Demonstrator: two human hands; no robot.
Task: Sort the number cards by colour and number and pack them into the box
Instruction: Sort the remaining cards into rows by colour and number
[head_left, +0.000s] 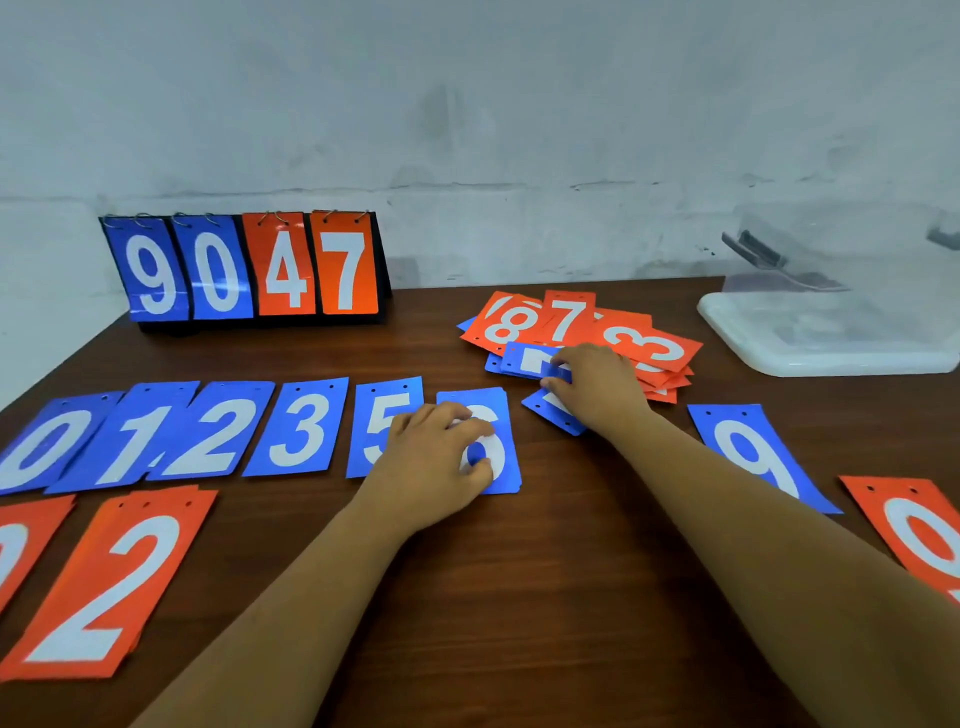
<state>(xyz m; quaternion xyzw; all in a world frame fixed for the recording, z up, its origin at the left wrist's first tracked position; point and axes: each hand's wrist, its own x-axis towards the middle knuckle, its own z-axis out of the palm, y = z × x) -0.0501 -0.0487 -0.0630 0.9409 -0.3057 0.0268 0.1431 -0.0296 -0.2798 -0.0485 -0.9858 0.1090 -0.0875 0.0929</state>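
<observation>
Head view: a person is sitting at a brown desk (571, 571). The left hand (436, 457) is pinching the blue 6 card (498, 410) with curled fingertips, at the right end of a near-left row of blue cards (208, 431) reading 0, 1, 2, 3, 5. The right hand (597, 387) is gripping a blue card (524, 358) on the mixed pile (623, 338), far right of centre. A blue 9 card (753, 452) and an orange 9 card (914, 530) are lying to the right, and an orange 2 card (114, 582) near left. The clear plastic box (831, 338) is standing far right. A flip scoreboard (249, 270) is showing 9047, far left.
</observation>
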